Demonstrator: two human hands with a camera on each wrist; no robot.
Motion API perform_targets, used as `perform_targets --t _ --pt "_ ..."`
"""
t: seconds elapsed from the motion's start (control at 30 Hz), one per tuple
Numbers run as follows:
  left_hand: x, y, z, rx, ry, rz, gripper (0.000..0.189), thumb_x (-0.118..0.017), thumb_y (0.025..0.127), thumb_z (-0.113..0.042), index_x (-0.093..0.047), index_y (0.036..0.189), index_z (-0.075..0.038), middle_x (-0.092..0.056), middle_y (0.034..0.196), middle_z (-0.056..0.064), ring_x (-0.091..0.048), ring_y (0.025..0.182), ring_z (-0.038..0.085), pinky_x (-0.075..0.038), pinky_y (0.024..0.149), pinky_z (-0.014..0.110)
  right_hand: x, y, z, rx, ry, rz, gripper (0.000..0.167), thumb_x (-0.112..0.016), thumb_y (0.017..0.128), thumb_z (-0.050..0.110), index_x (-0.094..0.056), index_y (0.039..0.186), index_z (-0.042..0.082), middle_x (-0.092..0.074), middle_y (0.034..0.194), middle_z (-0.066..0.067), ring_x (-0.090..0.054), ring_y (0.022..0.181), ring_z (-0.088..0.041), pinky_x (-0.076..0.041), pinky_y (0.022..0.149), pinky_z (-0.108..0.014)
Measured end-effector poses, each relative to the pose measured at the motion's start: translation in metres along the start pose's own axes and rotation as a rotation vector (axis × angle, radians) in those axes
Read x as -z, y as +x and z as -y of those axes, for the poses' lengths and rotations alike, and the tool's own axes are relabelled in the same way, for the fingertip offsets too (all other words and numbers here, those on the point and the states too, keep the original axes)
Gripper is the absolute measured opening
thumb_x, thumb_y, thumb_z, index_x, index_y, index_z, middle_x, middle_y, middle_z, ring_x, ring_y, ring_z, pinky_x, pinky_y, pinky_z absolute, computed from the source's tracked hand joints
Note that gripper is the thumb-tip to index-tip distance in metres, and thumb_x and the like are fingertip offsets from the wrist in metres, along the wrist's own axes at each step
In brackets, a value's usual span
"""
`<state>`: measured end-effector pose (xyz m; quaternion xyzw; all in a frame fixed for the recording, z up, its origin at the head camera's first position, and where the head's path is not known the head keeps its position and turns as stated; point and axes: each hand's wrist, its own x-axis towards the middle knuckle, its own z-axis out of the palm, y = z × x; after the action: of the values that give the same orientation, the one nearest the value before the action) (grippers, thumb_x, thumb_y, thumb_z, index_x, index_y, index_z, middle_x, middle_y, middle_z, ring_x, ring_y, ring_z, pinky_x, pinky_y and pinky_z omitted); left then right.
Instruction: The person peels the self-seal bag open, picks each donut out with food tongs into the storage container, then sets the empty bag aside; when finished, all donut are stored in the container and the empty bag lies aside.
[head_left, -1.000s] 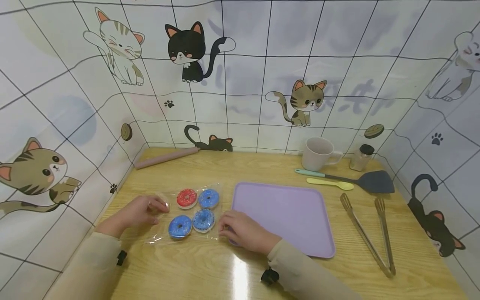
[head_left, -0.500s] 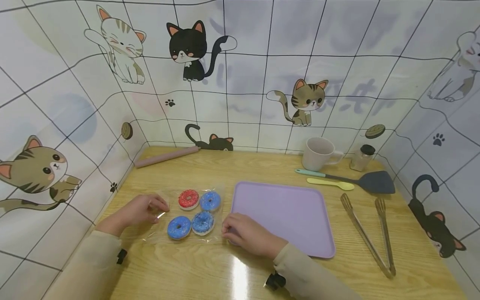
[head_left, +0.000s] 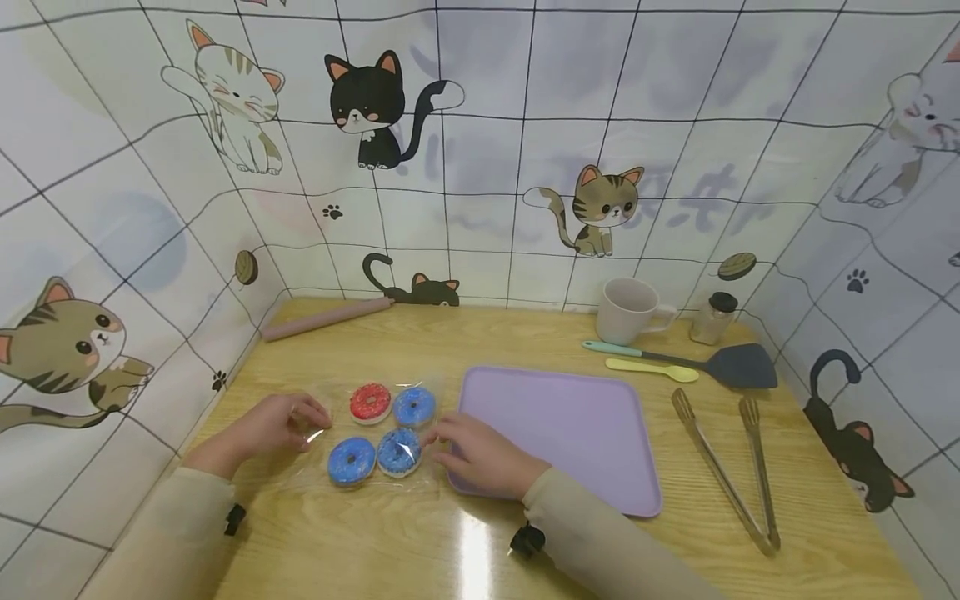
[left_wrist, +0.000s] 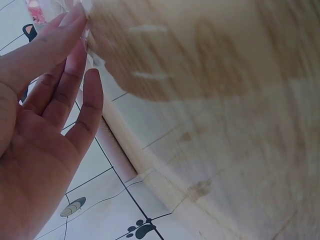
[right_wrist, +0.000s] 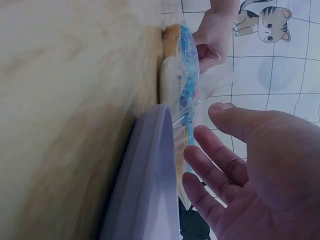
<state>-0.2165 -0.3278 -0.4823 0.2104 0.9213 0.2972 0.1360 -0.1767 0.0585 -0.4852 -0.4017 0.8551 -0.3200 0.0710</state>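
A clear plastic bag (head_left: 315, 477) lies flat on the table, with a red-topped toy donut (head_left: 360, 412) and several blue-topped donuts (head_left: 339, 472) inside. At its left edge my left hand (head_left: 270, 431) pinches the film between thumb and fingers; the left wrist view shows a bit of clear film at the fingertips. My right hand (head_left: 483, 454) is over the left edge of a lilac tray (head_left: 555, 417), its fingers apart and pointing at the bag's right edge. In the right wrist view nothing lies between that thumb (right_wrist: 232, 117) and the fingers.
Metal tongs (head_left: 727, 483) lie spread right of the tray. Behind it are a yellow spoon (head_left: 652, 368), a spatula (head_left: 738, 367), a mug (head_left: 628, 312) and a black-capped jar (head_left: 712, 318). A rolling pin (head_left: 330, 318) lies along the back wall.
My right hand has gone from curled fingers to spread ones and has edged left toward the bag. The left hand keeps its place at the bag's left edge. The head view has shifted slightly.
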Motion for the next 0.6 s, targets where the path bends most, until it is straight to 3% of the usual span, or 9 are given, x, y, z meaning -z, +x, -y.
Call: perform_targets --t 0.17,0.33,0.6 --pt "0.000 -0.002 -0.002 -0.020 -0.010 -0.005 0.031 -0.088 0.077 -0.002 -0.081 0.105 -0.012 -0.072 0.115 0.008 -0.065 0.108 0.021 -0.055 0.082 0.028 -0.003 0.012 -0.003 0.036 -0.040 0.011 0.028 -0.066 0.102 0.018 -0.070 0.129 0.025 -0.063 0.129 0.004 -0.059 0.121 -0.012 -0.049 0.104 -0.027" --pt "-0.003 -0.005 0.000 -0.043 -0.003 -0.004 0.031 -0.089 0.076 -0.004 -0.081 0.106 -0.012 -0.072 0.116 0.007 -0.065 0.108 0.020 -0.055 0.082 0.028 -0.008 0.019 -0.003 0.104 -0.110 0.012 0.024 -0.068 0.101 0.019 -0.075 0.123 0.028 -0.063 0.128 0.003 -0.058 0.120 -0.011 -0.049 0.101 -0.024" --pt "-0.002 -0.004 -0.003 -0.028 0.030 -0.013 0.032 -0.085 0.078 -0.001 -0.081 0.107 -0.013 -0.071 0.116 0.006 -0.065 0.109 0.026 -0.055 0.083 0.032 -0.007 0.021 0.004 0.136 -0.200 -0.002 0.012 -0.070 0.100 0.023 -0.077 0.109 0.026 -0.063 0.112 0.008 -0.058 0.108 -0.007 -0.049 0.096 -0.022"
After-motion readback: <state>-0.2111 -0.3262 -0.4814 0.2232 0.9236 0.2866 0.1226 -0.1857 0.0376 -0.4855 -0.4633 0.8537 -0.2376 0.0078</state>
